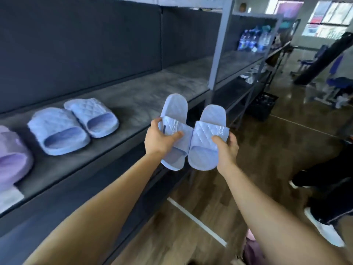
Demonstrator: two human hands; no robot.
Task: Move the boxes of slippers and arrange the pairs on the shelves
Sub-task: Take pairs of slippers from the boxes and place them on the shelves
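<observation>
2 hands in view, each w/ 1 light-blue slipper, so 2 held. Left hand [160, 138] grips the left slipper [175, 109] across its strap, thumb on top, fingers curled round the outer edge. Right hand [226, 148] grips the right slipper [208, 131] the same way, at the strap's right side. Both held slippers are side by side, toes pointing away, inner edges touching or nearly so, in the air just off the front edge of the shelf [143, 96] & above the floor [267, 169]. On the shelf, to the left: 2 more light-blue slippers, a shelf pair [59, 129], side by side & touching, toes toward the back panel. That makes 4 blue total. At the left edge, 1 purple slipper [11, 155], cut by the frame; something white just below it, can't tell what. Farther right: bottles [254, 40] on a far shelf, too blurred to count, 1 dark crate [264, 108] on the floor, & another person's legs [328, 213] at the right edge.
</observation>
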